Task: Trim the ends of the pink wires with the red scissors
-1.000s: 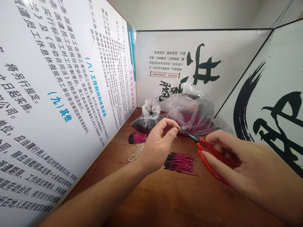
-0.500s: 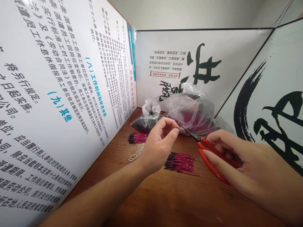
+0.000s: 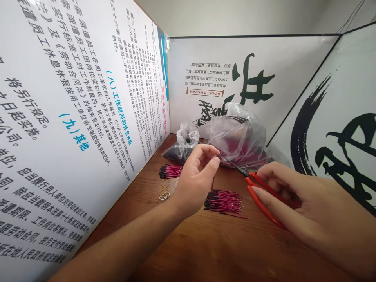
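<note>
In a pinch between thumb and index finger, my left hand (image 3: 196, 180) holds a thin wire whose dark end just shows at the fingertips. A dark red length of this wire (image 3: 212, 184) hangs below the palm. My right hand (image 3: 296, 203) is wrapped round the red handles of a pair of scissors (image 3: 266, 209). Their dark, narrow blades point left, with the tip close to my left fingertips. Under my left hand lies a pile of magenta wires with black ends (image 3: 227, 201), one wire lying apart along its near side.
A second bundle of wires (image 3: 170, 171) and several rubber bands (image 3: 164, 195) lie to the left on the wooden table (image 3: 188, 250). Behind stand a small plastic bag with dark contents (image 3: 179, 150) and a larger clear bag (image 3: 237, 133). Printed panels (image 3: 293, 78) enclose the table.
My left hand has drawn slightly left, away from the scissors' tip. A red length of wire now shows below its palm. My right hand and the scissors have barely moved.
</note>
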The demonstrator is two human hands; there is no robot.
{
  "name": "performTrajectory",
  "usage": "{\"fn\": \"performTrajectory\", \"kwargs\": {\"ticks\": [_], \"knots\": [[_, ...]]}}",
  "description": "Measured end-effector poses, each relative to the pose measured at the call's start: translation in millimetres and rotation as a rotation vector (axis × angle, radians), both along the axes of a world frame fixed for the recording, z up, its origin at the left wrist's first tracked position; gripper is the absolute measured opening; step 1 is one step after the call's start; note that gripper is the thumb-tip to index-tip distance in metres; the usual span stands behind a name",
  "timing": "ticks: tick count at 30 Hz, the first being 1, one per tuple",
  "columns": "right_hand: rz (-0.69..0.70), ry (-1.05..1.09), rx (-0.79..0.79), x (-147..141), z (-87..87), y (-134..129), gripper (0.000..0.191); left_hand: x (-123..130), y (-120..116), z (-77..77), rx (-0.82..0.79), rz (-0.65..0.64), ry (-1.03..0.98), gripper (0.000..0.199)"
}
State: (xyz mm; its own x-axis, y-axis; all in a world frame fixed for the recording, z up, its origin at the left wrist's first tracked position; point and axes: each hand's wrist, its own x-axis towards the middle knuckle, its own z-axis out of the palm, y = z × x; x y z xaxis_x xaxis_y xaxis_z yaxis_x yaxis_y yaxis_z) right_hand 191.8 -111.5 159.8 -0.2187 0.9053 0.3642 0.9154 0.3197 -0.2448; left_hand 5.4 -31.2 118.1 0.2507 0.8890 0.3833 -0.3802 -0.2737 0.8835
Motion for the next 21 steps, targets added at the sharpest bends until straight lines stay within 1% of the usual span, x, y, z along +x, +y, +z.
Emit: {"fn": "performTrajectory", "kwargs": {"ticks": [5, 8, 10, 12, 14, 15, 18, 21], "knots": [[-0.008, -0.022, -0.075, 0.1, -1.4, -0.1, 0.029, -0.7, -1.4, -1.7, 0.019, -0.019, 0.025, 0.006], [-0.022, -0.027, -0.085, 0.5, -1.8, -0.9, 0.03, -1.4, -2.4, -2.2, 0.019, -0.032, 0.033, 0.005], [-0.037, -0.019, -0.036, 0.6, -1.5, -1.6, 0.029, -1.9, -3.0, -2.0, 0.021, -0.042, 0.044, 0.007], [-0.064, -0.004, 0.069, -0.9, 0.1, -2.5, 0.03, -2.6, -3.8, -1.4, 0.027, -0.055, 0.058, 0.011], [-0.109, 0.02, 0.177, -4.2, 2.8, -3.9, 0.031, -3.4, -4.9, -0.6, 0.035, -0.065, 0.066, 0.015], [-0.15, 0.039, 0.204, -6.3, 4.3, -4.9, 0.032, -3.7, -5.6, -0.2, 0.038, -0.068, 0.066, 0.016], [-0.225, 0.077, 0.214, -12.3, 7.8, -8.3, 0.03, -3.6, -7.3, 0.5, 0.033, -0.066, 0.054, 0.013], [-0.192, 0.057, 0.159, -15.6, 8.1, -10.8, 0.028, -2.9, -8.5, 1.1, 0.021, -0.054, 0.041, 0.006]]}}
